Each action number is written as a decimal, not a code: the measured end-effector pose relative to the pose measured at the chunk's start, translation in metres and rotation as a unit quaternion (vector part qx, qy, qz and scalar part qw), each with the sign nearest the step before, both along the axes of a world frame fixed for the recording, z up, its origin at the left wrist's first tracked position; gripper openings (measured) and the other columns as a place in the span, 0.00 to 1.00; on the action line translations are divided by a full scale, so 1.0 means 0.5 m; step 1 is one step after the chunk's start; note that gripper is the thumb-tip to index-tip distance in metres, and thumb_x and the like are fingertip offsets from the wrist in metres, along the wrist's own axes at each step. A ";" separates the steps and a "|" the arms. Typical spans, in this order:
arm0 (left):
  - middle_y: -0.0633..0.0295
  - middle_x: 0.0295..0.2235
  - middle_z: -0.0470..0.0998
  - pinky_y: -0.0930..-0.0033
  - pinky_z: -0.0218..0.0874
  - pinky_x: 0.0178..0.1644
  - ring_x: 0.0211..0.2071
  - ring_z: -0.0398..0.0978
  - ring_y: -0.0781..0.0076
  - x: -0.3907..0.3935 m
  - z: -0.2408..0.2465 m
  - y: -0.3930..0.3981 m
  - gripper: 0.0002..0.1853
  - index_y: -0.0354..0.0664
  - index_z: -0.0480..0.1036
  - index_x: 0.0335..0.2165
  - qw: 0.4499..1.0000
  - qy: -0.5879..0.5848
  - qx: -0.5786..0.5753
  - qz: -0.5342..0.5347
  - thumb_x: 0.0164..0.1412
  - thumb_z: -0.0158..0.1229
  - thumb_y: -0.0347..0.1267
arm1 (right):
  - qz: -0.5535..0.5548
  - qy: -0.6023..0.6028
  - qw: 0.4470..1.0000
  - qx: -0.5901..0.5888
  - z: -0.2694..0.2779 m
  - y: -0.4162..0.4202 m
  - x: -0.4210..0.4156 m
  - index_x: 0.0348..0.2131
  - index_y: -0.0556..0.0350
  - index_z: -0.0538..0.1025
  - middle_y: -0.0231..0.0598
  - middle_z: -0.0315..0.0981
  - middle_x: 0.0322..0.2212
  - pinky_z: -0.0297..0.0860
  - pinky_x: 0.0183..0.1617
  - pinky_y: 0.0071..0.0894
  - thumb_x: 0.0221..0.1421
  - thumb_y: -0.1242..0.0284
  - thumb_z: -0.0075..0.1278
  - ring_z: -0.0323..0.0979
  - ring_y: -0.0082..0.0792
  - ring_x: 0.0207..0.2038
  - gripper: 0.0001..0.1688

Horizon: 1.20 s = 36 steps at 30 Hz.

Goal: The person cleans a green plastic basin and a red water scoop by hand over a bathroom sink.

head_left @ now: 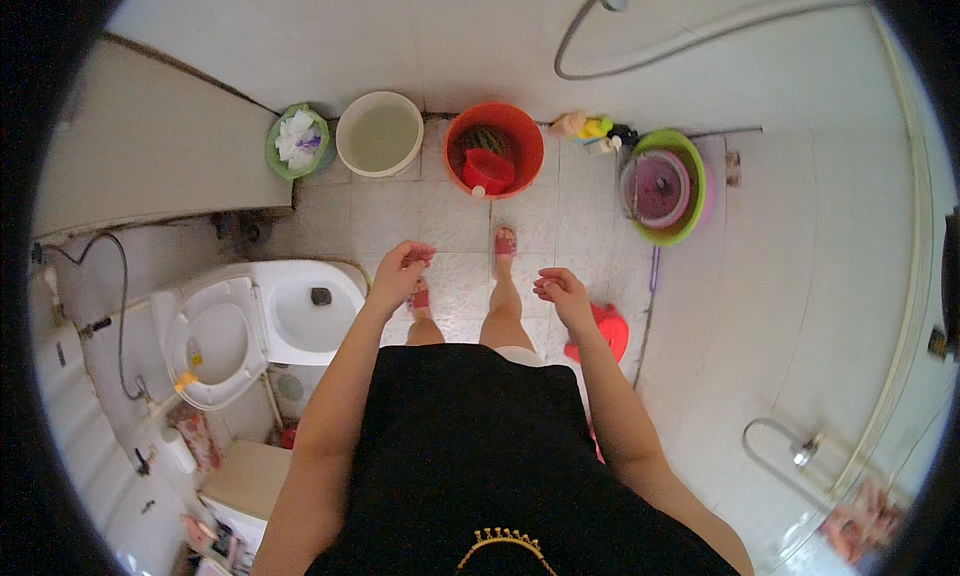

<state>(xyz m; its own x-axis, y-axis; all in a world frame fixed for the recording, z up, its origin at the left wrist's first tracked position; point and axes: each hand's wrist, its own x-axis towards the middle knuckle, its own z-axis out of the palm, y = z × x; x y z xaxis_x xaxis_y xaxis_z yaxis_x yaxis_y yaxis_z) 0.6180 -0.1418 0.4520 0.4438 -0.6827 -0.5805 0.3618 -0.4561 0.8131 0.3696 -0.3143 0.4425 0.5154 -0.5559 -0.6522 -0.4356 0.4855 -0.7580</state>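
Note:
My left hand [401, 272] hangs in the air with loosely bent fingers and nothing in it, near the open white toilet [289, 317]. Opposite it, my right hand [564, 295] is also without anything, its fingers half curled. Just beneath that right wrist a red plastic object [611, 332] sits on the floor, partly covered by my forearm. Ahead of both hands, against the wall, stands an orange-red bucket [454, 163] with a red scoop-like vessel [487, 169] and something dark green inside. A white bucket [343, 152] of cloudy water is to its left.
Far left, a green bin [289, 171] contains white waste. Several bottles [596, 130] line the wall beside a green basin [697, 216] with a purple one [664, 190] within. A shower hose [652, 66] loops above. My slippered feet [504, 242] are on the tiled floor [450, 220].

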 end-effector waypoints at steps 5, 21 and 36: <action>0.62 0.33 0.72 0.74 0.59 0.43 0.35 0.68 0.75 -0.047 -0.059 -0.053 0.15 0.37 0.70 0.36 0.996 0.012 0.031 0.085 0.47 0.44 0.19 | 0.073 0.048 0.995 0.042 -0.099 -0.149 0.074 0.40 0.63 0.68 0.41 0.69 0.34 0.66 0.41 0.25 0.51 0.74 0.44 0.69 0.29 0.36 0.16; 0.55 0.43 0.66 0.73 0.61 0.42 0.38 0.68 0.71 -0.168 -0.396 -0.283 0.22 0.41 0.65 0.44 0.963 0.028 0.111 0.243 0.46 0.47 0.19 | 0.499 0.319 0.782 -0.195 -0.569 -0.238 0.321 0.38 0.54 0.73 0.51 0.71 0.35 0.62 0.44 0.43 0.55 0.55 0.31 0.67 0.48 0.42 0.26; 0.56 0.38 0.68 0.71 0.61 0.43 0.37 0.68 0.69 -0.177 -0.415 -0.283 0.19 0.35 0.65 0.39 0.954 0.067 0.148 0.253 0.44 0.43 0.19 | 0.261 0.232 0.936 0.032 -0.538 -0.327 0.312 0.41 0.58 0.67 0.43 0.70 0.34 0.67 0.37 0.39 0.49 0.60 0.45 0.71 0.40 0.27 0.23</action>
<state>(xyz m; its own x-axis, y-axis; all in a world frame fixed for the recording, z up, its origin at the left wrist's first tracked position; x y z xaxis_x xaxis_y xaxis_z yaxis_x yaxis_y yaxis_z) 0.5292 -0.2832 0.2446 0.5812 -0.1990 -0.7891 0.6880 -0.3978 0.6070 0.5255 -0.4778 0.1737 0.3589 -0.2598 -0.8965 -0.9016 0.1520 -0.4050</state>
